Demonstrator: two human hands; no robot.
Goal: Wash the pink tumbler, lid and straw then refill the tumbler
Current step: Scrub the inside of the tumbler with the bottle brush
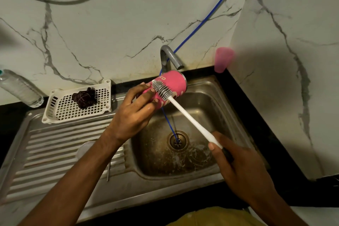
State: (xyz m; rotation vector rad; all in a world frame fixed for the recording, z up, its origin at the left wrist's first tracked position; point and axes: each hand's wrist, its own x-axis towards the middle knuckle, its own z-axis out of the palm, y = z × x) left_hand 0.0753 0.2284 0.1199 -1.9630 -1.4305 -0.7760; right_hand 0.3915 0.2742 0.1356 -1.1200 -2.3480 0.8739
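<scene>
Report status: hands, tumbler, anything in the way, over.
Left hand grips pink tumbler, tilted over sink. Right hand holds bottle brush, bristles against tumbler's outside. Blue hose hangs past tumbler into drain; not blocking brush.

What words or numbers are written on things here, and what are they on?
Pink tumbler, near its left end: pale letters, turned and blurred, maybe "OS", not sure.
Same tumbler, lower down: more pale print, mostly hidden by the left hand and the brush, so it can't be read.
No other writing shows.
</scene>
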